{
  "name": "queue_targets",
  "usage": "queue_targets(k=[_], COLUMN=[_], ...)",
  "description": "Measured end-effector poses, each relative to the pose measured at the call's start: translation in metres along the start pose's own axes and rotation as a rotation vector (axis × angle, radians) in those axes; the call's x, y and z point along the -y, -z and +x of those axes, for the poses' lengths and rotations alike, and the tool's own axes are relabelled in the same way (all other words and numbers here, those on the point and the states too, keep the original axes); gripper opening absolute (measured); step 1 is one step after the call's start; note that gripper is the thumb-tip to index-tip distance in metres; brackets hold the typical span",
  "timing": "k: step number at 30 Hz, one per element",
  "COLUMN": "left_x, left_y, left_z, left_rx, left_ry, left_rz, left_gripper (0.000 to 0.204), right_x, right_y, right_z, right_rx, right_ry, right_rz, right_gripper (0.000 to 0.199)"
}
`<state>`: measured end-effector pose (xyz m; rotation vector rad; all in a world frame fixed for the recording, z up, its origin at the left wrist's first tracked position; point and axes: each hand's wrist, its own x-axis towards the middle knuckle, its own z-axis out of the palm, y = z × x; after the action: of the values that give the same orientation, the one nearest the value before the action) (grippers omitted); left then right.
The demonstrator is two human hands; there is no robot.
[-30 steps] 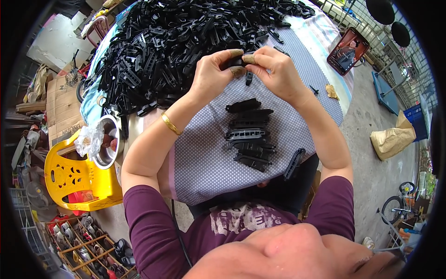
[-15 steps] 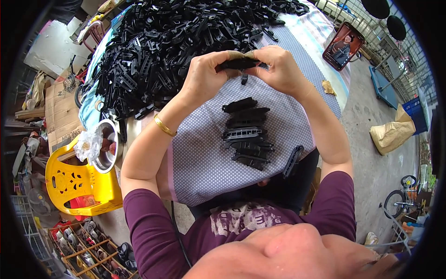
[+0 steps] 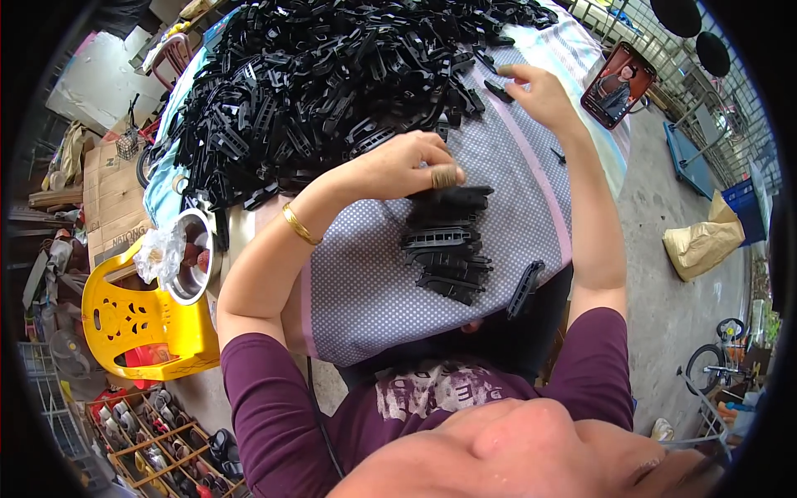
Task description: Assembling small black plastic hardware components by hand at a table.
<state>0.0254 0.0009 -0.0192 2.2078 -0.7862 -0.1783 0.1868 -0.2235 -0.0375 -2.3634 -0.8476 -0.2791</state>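
- Lying side by side on the table, the row of black parts ran from beneath your left hand toward your body, probably set that way to be easy to reach and tell apart.
- Your left hand curled over the row's far end, fingers bent; whether it pinched the blurred uppermost piece or only touched it, I could not tell.
- Your right hand hung farther out, thumb and forefinger parted, at a small black part; contact could not be made out. That gap seemed suited to something narrow.
- A tan wrap covered one left digit, perhaps guarding skin against hard edges.
- The parts looked like stiff moulded plastic, long and thin, some slotted like ladders.
- A lone part lay slanted at the table's near edge, apart from the row.
- Beyond your left hand, similar pieces formed a tangled pile, apparently heaped for easy reach.
- The dotted grey cloth beneath likely cushioned them.
- At far right, a phone leaned with its screen toward you, presumably for viewing.
- Leftward, a shiny metal bowl sat by a yellow plastic chair.
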Motion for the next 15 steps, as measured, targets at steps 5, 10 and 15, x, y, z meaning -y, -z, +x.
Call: queue_targets(k=[5,10,15], left_x=[0.007,0.025,0.030], left_y=[0.008,-0.002,-0.009], left_z=[0.000,0.002,0.022], left_rx=[-0.566,-0.556,-0.554], left_ry=[0.222,0.242,0.099], left_rz=[0.398,0.665,0.805], left_gripper=[0.025,0.032,0.025], right_x=[0.018,0.041,0.063], right_y=[-0.012,-0.008,-0.013], right_z=[-0.004,-0.008,-0.013], right_rx=[0.023,0.038,-0.013], right_ry=[0.022,-0.069,-0.052], right_rz=[-0.320,-0.280,0.387], right_gripper=[0.033,0.038,0.040])
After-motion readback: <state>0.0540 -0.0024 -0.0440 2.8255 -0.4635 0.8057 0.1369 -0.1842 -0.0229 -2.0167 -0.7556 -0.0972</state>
